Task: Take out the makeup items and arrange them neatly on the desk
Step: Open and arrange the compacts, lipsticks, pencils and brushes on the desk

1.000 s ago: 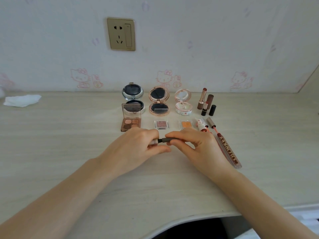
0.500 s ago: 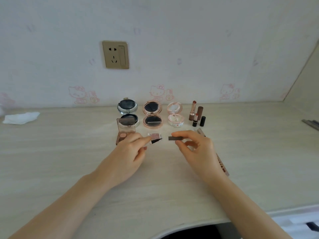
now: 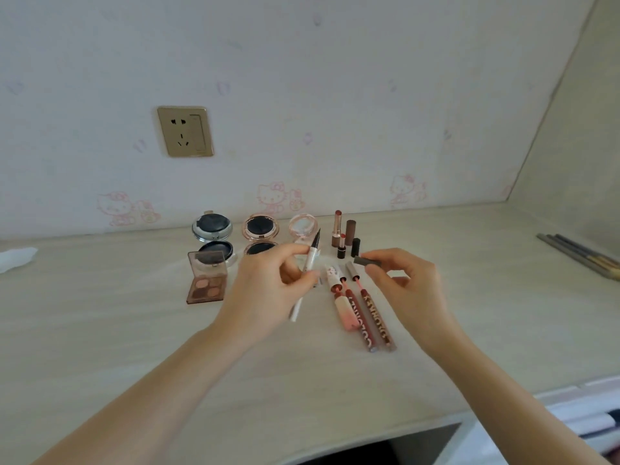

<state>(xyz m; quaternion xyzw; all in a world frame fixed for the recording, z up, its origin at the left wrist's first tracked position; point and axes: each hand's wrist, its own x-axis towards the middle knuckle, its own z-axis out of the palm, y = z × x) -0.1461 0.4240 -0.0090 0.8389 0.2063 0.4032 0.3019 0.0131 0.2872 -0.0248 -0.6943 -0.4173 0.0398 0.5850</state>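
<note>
My left hand (image 3: 268, 290) holds a white eyeliner pen (image 3: 307, 270) upright, its black tip uncovered and pointing up. My right hand (image 3: 402, 283) pinches the pen's grey cap (image 3: 367, 261) a little to the right of it, apart from the pen. On the desk (image 3: 100, 330) behind my hands stand three open round compacts (image 3: 212, 226), an open eyeshadow palette (image 3: 207, 280) and uncapped lipsticks (image 3: 337, 228). Three opened lip gloss tubes (image 3: 365, 317) lie between my hands.
A wall socket (image 3: 185, 131) is on the back wall. A white tissue (image 3: 15, 258) lies at the far left. Several thin pencils or brushes (image 3: 583, 255) lie at the far right. The desk's curved front edge (image 3: 369, 434) runs below my arms.
The cap has come off the pen: my hands, joined on it a second ago, have pulled apart. The left has turned the pen upright. The camera has tilted up and to the right.
</note>
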